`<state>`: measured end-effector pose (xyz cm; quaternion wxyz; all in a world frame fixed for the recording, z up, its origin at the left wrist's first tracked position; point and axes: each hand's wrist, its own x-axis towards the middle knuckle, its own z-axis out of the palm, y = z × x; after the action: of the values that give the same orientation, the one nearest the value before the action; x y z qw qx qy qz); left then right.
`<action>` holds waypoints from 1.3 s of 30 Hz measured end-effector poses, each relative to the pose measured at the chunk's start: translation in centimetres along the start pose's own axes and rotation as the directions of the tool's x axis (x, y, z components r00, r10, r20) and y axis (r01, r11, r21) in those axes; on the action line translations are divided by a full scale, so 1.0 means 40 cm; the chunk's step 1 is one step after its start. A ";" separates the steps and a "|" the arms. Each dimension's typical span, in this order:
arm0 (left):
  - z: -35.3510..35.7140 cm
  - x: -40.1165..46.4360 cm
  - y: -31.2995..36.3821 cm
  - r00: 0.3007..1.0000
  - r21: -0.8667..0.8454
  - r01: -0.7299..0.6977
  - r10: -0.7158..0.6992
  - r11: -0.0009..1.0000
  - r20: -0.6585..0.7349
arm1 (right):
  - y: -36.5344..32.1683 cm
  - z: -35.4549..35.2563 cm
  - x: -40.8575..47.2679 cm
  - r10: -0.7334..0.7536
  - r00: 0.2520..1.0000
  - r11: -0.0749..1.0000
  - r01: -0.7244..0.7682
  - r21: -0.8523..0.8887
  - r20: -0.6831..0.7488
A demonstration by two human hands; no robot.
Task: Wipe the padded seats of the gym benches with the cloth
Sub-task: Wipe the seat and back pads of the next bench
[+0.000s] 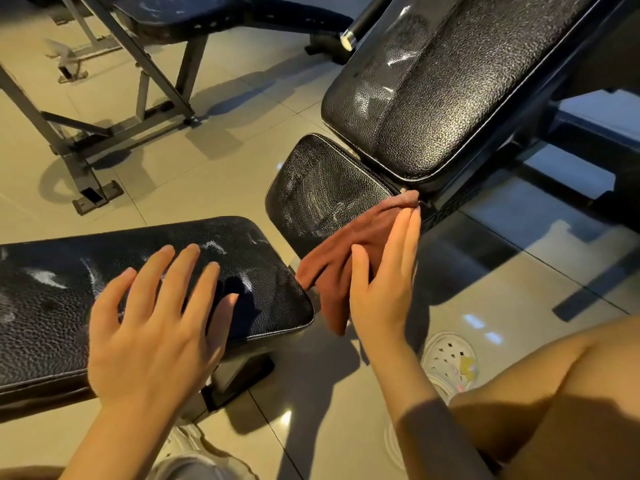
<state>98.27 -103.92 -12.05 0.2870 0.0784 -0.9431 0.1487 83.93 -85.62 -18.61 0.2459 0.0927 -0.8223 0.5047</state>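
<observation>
Wiping is under way on the small seat pad (322,192) of the inclined bench, where the right hand (384,271) lies flat on a reddish-brown cloth (346,251). The fingers (405,233) are straight and close together, pressing the cloth down instead of pinching it, so the grip is open and flat on the fabric. The cloth sits on the near right corner of that seat pad, with its lower end hanging off the edge toward the floor (242,126).

The left hand (156,317) rests spread on the end of the flat bench pad (138,271) beside it, fingers apart, holding nothing; it looks like a brace.

As for progress, I would say it is partway at best. The small seat pad carries pale curved streaks across most of its surface, which could be damp wipe marks or dust not yet lifted; I cannot tell which. The flat bench pad under the left hand shows whitish smears, and so does the long back pad (450,81) above the seat. A further bench (183,15) at the top left also shows light marks. By my reckoning the seat under the cloth is the one in hand, and the other pads may need a pass.
</observation>
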 end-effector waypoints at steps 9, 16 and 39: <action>0.007 0.001 -0.001 1.000 -0.011 0.014 -0.014 1.000 0.004 | 0.009 0.057 -0.164 0.063 0.997 0.998 -0.062 -0.017 0.039; -0.012 -0.002 0.006 0.991 0.051 -0.070 0.075 0.996 -0.111 | 0.017 0.044 -0.149 0.054 0.998 0.998 -0.054 0.014 -0.014; 0.019 0.058 0.279 0.841 -0.847 0.531 0.101 0.041 0.532 | -0.170 -0.365 0.079 -0.104 0.980 0.911 0.025 0.412 0.172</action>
<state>93.36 -93.77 -13.95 0.0512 0.0431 -0.7988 -0.5979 88.45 -75.76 -6.31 0.1580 0.2170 -0.7152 0.6453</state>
